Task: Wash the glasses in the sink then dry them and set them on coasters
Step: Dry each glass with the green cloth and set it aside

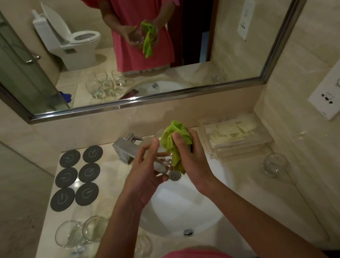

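You are at the drying step: your left hand (pixel 149 171) grips a clear, rounded drinking glass (pixel 162 161) from the side, fingers curled round its wall, and holds it tilted over the white oval sink basin (pixel 177 211), just in front of the chrome square-bodied tap (pixel 127 149). Your right hand (pixel 192 154) clenches a bright green cloth (pixel 175 143), bunched against the mouth and far side of the glass; how far it reaches inside you cannot tell from here. The next move, by my reading, calls for turning the glass against the cloth until wall and base are dry, then carrying it left to one of the six round dark grey coasters (pixel 78 174), which lie in two columns on the beige stone counter (pixel 250 183) and all appear bare. Mind what lies on that route: several more clear glasses (pixel 81 230) crowd the near left of the counter, close under your left forearm, and an elbow swung wide could tip one. Another clear glass (pixel 275 165) stands apart on the right, near a clear plastic tray of pale sachets (pixel 234 134). Wet glass is slippery, so hold the grip firm as you cross the tap.
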### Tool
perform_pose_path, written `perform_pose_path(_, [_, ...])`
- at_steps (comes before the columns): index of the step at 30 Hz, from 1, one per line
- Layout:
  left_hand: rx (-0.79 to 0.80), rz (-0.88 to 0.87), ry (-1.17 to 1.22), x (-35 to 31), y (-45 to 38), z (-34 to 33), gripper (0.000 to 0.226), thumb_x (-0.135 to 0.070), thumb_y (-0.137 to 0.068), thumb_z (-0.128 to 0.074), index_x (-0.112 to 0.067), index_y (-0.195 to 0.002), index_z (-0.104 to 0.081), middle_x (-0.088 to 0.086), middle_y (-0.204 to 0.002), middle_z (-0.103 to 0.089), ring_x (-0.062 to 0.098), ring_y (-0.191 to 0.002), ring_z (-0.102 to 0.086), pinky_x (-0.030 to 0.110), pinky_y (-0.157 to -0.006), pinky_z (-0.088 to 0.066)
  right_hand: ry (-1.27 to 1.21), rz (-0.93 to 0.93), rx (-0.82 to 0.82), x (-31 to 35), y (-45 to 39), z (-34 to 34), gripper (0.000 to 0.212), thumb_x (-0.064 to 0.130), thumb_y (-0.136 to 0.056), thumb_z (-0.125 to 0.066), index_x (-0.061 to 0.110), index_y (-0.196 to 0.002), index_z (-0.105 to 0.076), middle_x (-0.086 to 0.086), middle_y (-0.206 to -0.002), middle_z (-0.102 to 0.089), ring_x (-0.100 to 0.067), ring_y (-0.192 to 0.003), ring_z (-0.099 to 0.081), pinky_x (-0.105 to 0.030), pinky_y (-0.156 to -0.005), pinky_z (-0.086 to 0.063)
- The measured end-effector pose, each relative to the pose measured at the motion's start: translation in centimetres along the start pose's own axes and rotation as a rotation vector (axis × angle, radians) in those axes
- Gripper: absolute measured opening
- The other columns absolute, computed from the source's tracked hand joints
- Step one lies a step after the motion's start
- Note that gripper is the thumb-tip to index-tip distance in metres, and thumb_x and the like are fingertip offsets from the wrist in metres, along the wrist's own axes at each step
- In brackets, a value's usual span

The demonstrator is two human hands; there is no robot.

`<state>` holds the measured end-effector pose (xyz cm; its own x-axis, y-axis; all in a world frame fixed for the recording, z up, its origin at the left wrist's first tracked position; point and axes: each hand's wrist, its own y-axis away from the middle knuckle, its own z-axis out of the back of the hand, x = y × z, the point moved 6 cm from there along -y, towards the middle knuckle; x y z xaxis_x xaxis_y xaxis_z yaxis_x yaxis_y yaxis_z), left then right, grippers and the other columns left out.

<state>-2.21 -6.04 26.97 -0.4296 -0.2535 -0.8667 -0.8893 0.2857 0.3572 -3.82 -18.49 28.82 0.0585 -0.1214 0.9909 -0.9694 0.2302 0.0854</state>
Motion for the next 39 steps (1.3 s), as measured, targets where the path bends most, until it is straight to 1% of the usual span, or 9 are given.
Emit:
perform_pose_path(10, [-0.101,-0.248,-0.234,-1.9,0.6,0.0,0.041,-0.050,-0.091,-0.059,-0.011,-0.106,-0.060,0.003,-0.077,-0.067,0.023,-0.060,-0.058,0.027,-0.043,-0.039,0.014,0.138,-0.071,0.6,0.3,0.7,0.062,0.037,-0.080,-0.084,0.017,-0.131,-0.054,0.008,-0.109,-0.067,0.001,-0.092,-0.067,-0.016,-0.074,-0.053])
perform_pose_path(13, [-0.086,-0.264,-0.329,-2.7,0.6,0.0,0.037,-0.050,-0.099,-0.047,-0.016,-0.106,-0.061,0.003,-0.075,-0.065,0.018,-0.057,-0.058,0.027,-0.043,-0.040,0.051,0.198,0.013,1.2,0.3,0.6,0.071,0.047,-0.073,-0.078,0.015,-0.132,-0.054,0.007,-0.107,-0.068,-0.004,-0.093,-0.068,-0.018,-0.075,-0.054])
perform_pose_path(17, [-0.054,-0.319,-0.477,-3.5,0.9,0.2,0.041,-0.054,-0.101,-0.036,-0.020,-0.098,-0.060,0.015,-0.075,-0.060,0.019,-0.060,-0.058,0.030,-0.047,-0.046,0.123,0.215,0.190,1.6,-0.1,0.5,0.056,0.041,-0.078,-0.077,0.021,-0.126,-0.056,-0.002,-0.110,-0.070,-0.018,-0.097,-0.069,-0.026,-0.078,-0.057])
perform_pose_path(20, [-0.080,-0.390,-0.579,-4.0,0.8,0.4,0.044,-0.051,-0.104,-0.032,-0.016,-0.092,-0.055,0.016,-0.072,-0.056,0.023,-0.060,-0.054,0.041,-0.052,-0.047,0.166,0.141,0.246,1.1,-0.7,0.2,0.048,0.046,-0.077,-0.076,0.035,-0.119,-0.056,0.000,-0.108,-0.071,-0.023,-0.098,-0.070,-0.036,-0.083,-0.060])
perform_pose_path(23, [-0.153,-0.473,-0.693,-4.4,0.6,0.2,0.036,-0.044,-0.105,-0.036,-0.016,-0.084,-0.043,0.016,-0.074,-0.051,0.021,-0.061,-0.049,0.047,-0.057,-0.044,0.110,0.068,0.221,0.7,-1.2,0.2,0.035,0.037,-0.089,-0.073,0.032,-0.119,-0.057,0.003,-0.103,-0.070,-0.010,-0.091,-0.069,-0.027,-0.080,-0.057])
perform_pose_path(27, [-0.119,-0.618,-0.881,-5.1,1.4,-0.9,0.026,-0.020,-0.107,-0.038,-0.009,-0.084,-0.043,0.008,-0.077,-0.045,0.016,-0.065,-0.045,0.024,-0.058,-0.035,0.083,-0.072,0.222,0.5,-1.3,-0.1,0.028,0.036,-0.095,-0.067,0.020,-0.117,-0.062,0.003,-0.099,-0.071,-0.003,-0.088,-0.069,-0.020,-0.073,-0.055])
perform_pose_path(31, [-0.054,-0.681,-1.082,-4.0,1.6,-1.5,0.029,-0.042,-0.104,-0.031,-0.018,-0.098,-0.045,-0.003,-0.089,-0.049,0.011,-0.074,-0.050,0.017,-0.060,-0.038,0.012,-0.301,0.252,0.2,-1.5,-0.2,0.050,0.055,-0.085,-0.069,0.015,-0.113,-0.065,-0.010,-0.108,-0.073,-0.028,-0.104,-0.071,-0.047,-0.090,-0.060])
perform_pose_path(36, [-0.079,-0.800,-1.149,-3.4,2.0,-1.8,0.031,-0.048,-0.101,-0.031,-0.021,-0.108,-0.044,-0.003,-0.099,-0.050,0.013,-0.080,-0.051,0.020,-0.065,-0.035,-0.124,-0.583,0.336,0.5,-1.2,0.2,0.056,0.064,-0.095,-0.044,0.016,-0.081,-0.070,-0.006,-0.084,-0.069,-0.021,-0.080,-0.067,-0.043,-0.094,-0.052])
perform_pose_path(39, [-0.083,-0.758,-1.025,-3.6,1.5,-1.3,0.030,-0.045,-0.102,-0.035,-0.019,-0.107,-0.047,-0.002,-0.097,-0.055,0.012,-0.080,-0.054,0.021,-0.066,-0.041,-0.189,-0.593,0.373,1.0,-1.0,0.6,0.047,0.048,-0.094,-0.043,0.010,-0.103,-0.070,-0.014,-0.102,-0.068,-0.026,-0.090,-0.067,-0.046,-0.096,-0.052])
